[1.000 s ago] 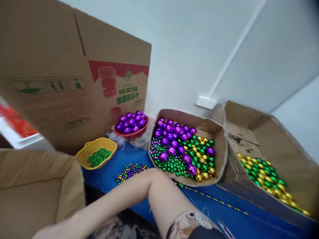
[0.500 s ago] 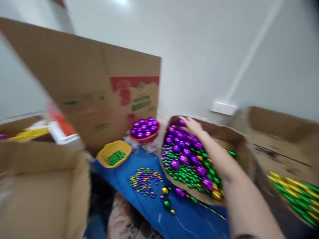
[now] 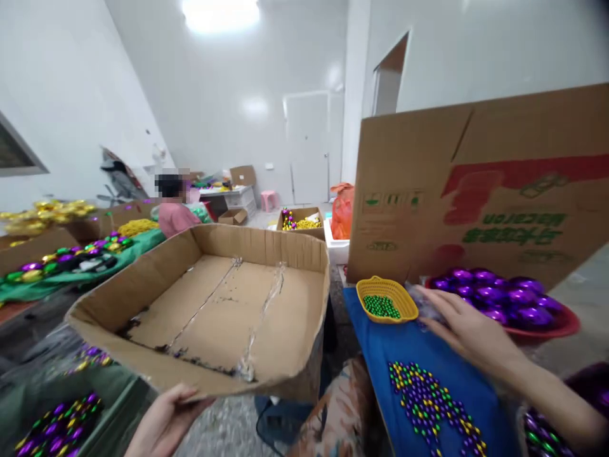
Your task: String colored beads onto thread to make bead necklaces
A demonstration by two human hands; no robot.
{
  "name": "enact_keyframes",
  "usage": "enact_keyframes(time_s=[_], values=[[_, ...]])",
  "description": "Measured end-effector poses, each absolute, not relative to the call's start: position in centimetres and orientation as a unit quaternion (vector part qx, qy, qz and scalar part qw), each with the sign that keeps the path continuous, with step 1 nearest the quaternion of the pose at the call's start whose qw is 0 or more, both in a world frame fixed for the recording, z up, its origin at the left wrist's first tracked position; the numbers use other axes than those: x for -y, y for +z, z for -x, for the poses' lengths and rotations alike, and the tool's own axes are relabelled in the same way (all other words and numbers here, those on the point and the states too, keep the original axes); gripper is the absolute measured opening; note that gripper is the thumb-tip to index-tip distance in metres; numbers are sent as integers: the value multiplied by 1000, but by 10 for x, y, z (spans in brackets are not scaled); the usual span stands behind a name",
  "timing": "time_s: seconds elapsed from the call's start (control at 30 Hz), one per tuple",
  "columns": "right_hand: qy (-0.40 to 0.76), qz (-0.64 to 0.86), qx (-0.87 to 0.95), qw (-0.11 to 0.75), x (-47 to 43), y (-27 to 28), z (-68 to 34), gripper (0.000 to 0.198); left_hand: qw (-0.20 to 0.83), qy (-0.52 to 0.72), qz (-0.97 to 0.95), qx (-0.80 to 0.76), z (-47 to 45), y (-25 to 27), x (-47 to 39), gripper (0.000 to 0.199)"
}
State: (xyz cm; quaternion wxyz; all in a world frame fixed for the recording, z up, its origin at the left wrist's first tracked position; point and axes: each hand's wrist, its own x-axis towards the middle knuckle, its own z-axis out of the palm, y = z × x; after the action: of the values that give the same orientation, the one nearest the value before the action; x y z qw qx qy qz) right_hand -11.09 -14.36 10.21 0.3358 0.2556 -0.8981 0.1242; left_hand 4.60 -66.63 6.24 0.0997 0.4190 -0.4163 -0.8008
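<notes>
My left hand [image 3: 169,416] grips the near rim of a shallow, open cardboard box [image 3: 266,298], thumb along the edge. Inside, the bottom shows only tape strips and torn patches. Above the blue cloth, my right hand [image 3: 469,324] reaches left with fingers stretched and thumb apart. Its fingertips are at some clear crinkled plastic [image 3: 423,306]; whether they touch it I cannot tell. Just left of it, a yellow basket [image 3: 409,303] holds small green beads [image 3: 381,306]. Behind the hand, a red bowl [image 3: 568,327] is heaped with shiny purple balls [image 3: 490,295].
Small purple, green and gold beads [image 3: 431,403] lie spread on the blue cloth [image 3: 366,346]. A large cardboard panel [image 3: 409,216] stands behind. At left are a green-lined bin of beads [image 3: 59,425] and a person in pink [image 3: 177,217]. An orange bag [image 3: 342,216] sits farther back.
The view has swung left. My right hand has left the box of purple balls and green beads and is now beside the yellow basket. My left hand has come into view on the shallow box.
</notes>
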Motion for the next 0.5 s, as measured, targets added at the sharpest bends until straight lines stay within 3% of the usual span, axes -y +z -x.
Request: enact_keyframes(time_s=[0.13,0.33,0.43,0.5], values=[[124,-422,866,239,259,116,94,60,74,-816,-449,356,-47,65,661,21],[93,-596,776,185,379,131,95,79,79,-823,-442,348,-55,64,673,22],[85,-627,758,159,429,135,101,75,64,-828,-449,329,-59,58,690,31],[66,-642,753,127,459,138,106,60,45,-834,-443,326,-61,47,705,36]])
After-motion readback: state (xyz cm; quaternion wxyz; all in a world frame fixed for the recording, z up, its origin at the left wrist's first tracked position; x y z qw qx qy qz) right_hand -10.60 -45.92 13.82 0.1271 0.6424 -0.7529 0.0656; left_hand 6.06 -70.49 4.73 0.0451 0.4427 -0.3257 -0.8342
